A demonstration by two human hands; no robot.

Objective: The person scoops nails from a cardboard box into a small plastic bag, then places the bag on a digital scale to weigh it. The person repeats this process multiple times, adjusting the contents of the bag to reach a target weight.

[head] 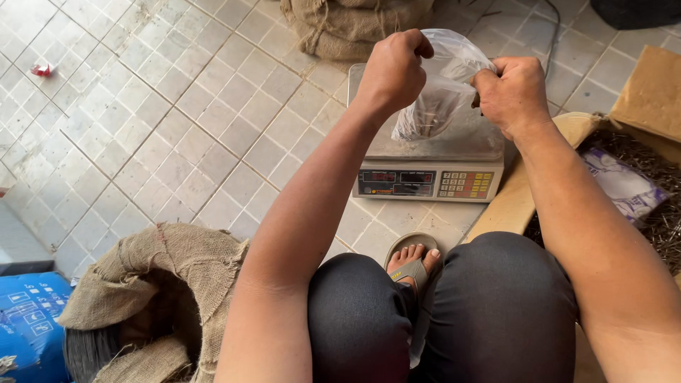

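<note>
My left hand [392,71] is closed in a fist around the top edge of a clear plastic bag [440,92], knuckles up, pinching the gathered film. My right hand [512,93] is closed too, gripping the bag's other side at its mouth — the two fists sit near each other with the crumpled plastic stretched between them. The bag hangs down from my grip and its bottom rests on the metal platform of a scale [425,159], which stands on the tiled floor [177,120] in front of my knees. Inside the bag I can make out a small heap of thin, pale, stick-like pieces; whether they are nails I cannot tell through the plastic.

The scale's front panel faces me, with a dark display on the left and a keypad of coloured buttons on the right. Just below it my foot in a sandal [413,257] shows between my knees.

To my right lies an open cardboard box [649,92] filled with dark nails [667,220], with a printed plastic wrapper [624,186] lying on top of them. At lower left a burlap sack [170,284] gapes open beside a blue bag [28,319] — another burlap sack [347,25] sits beyond the scale.
</note>
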